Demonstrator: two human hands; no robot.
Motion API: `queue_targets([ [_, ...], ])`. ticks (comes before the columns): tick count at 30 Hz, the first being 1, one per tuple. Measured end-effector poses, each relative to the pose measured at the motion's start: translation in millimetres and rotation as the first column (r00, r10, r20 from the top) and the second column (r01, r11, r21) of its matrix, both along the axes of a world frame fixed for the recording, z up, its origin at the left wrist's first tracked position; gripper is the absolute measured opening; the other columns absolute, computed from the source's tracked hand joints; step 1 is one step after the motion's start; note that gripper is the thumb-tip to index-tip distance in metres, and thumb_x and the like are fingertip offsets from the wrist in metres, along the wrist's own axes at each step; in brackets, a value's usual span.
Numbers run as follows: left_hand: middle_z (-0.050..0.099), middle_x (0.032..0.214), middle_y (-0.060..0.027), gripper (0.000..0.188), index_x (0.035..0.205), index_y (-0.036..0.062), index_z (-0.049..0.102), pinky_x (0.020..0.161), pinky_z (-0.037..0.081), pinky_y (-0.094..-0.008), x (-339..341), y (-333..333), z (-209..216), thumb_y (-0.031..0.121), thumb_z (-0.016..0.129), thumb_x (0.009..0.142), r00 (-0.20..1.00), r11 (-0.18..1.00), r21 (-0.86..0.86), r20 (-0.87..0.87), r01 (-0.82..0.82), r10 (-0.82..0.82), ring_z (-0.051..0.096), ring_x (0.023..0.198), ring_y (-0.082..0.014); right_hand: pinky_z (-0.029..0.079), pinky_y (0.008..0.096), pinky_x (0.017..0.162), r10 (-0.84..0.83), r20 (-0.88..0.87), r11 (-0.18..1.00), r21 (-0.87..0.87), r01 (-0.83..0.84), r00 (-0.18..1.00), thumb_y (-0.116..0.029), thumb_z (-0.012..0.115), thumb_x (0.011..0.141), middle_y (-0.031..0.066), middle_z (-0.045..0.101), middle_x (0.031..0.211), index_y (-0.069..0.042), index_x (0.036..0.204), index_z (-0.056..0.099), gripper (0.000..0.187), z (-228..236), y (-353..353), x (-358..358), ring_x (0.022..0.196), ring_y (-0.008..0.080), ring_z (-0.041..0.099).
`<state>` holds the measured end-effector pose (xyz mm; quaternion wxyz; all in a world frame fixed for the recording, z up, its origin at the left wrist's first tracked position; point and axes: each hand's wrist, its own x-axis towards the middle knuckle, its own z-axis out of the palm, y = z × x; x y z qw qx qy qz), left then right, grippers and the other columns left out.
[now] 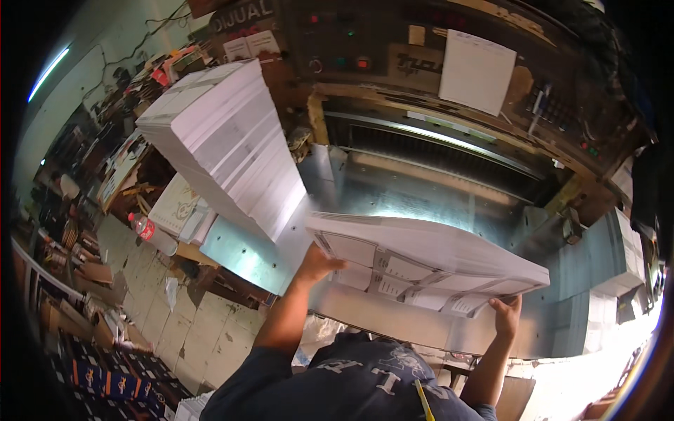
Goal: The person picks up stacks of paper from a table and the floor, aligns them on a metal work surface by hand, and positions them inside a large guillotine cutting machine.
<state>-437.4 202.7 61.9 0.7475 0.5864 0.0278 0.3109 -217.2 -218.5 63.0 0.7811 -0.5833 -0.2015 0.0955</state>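
A thick stack of large printed sheets [421,249] is held tilted over the metal machine table [449,193], its printed face toward me. My left hand [324,265] grips its left end, with the thumb lying on the printed face. At the lower right corner, my right hand [507,309] is closed on the same sheets, thumb in front. The fingers behind the stack are hidden. The upper edge of the sheets bows in a curve. Just beyond my left hand rises a tall pile of white paper [239,140], standing on the left part of the metal table.
Behind the table is the machine's dark slot [449,158] under a panel with lit buttons [363,64]. More paper piles [597,259] stand at the right. A plastic bottle with a red label [145,228] and papers [184,210] sit at left. Boxes [105,382] lie lower left.
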Motion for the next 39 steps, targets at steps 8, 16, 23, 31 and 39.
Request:
queue_targets([
  [8,0.064,0.109,-0.0064,0.059,0.119,0.0001,0.058,0.088,0.049,-0.0308,1.0,3.0,-3.5,0.013,0.086,0.069,0.984,0.989,0.027,-0.102,-0.144,0.146,0.059,0.102,-0.0166,0.049,0.0326,0.087,-0.091,-0.11,0.996,-0.009,0.091,0.99,0.007,0.071,0.071,0.0076,0.059,0.108,-0.001,0.119,0.05,0.053,-4.7,0.2,3.9,0.102,0.0192,0.057],
  [16,0.065,0.105,-0.007,0.041,0.111,-0.0017,0.062,0.087,0.048,-0.0288,18.9,-17.8,18.7,0.003,0.08,0.075,0.913,0.925,0.182,-0.181,-0.333,0.365,0.06,0.097,-0.0158,0.045,0.031,0.086,-0.294,0.092,0.926,-0.218,0.308,0.951,-0.003,0.076,0.072,0.0077,0.063,0.099,0.003,0.106,0.059,0.039,20.0,31.4,-6.6,0.095,0.017,0.057],
  [23,0.064,0.108,-0.0071,0.038,0.112,-0.0019,0.061,0.091,0.045,-0.0315,6.1,-25.2,17.0,0.011,0.077,0.08,0.931,0.942,0.112,-0.153,-0.317,0.331,0.059,0.102,-0.0166,0.046,0.031,0.087,-0.305,-0.045,0.943,-0.151,0.296,0.951,0.001,0.076,0.073,0.0072,0.062,0.105,0.001,0.113,0.058,0.044,21.1,22.2,-24.5,0.097,0.0182,0.058],
  [31,0.06,0.115,-0.0067,0.059,0.123,-0.0006,0.053,0.092,0.045,-0.0333,6.5,2.4,-7.8,0.017,0.083,0.074,0.985,0.988,0.116,-0.133,-0.099,0.114,0.056,0.107,-0.0174,0.046,0.0298,0.088,-0.187,-0.079,0.982,-0.026,0.185,0.979,0.003,0.075,0.073,0.0068,0.064,0.101,0.0,0.111,0.058,0.042,15.2,31.7,4.8,0.094,0.0172,0.06],
  [39,0.056,0.124,-0.0062,0.06,0.13,0.0018,0.049,0.098,0.04,-0.0341,23.2,11.2,-14.4,0.009,0.077,0.078,0.987,0.988,0.08,-0.08,-0.13,0.136,0.053,0.112,-0.0182,0.051,0.0284,0.082,-0.065,-0.081,0.998,-0.024,0.063,0.995,0.006,0.073,0.074,0.0063,0.067,0.097,-0.002,0.105,0.063,0.033,20.0,32.3,19.0,0.091,0.0162,0.063],
])
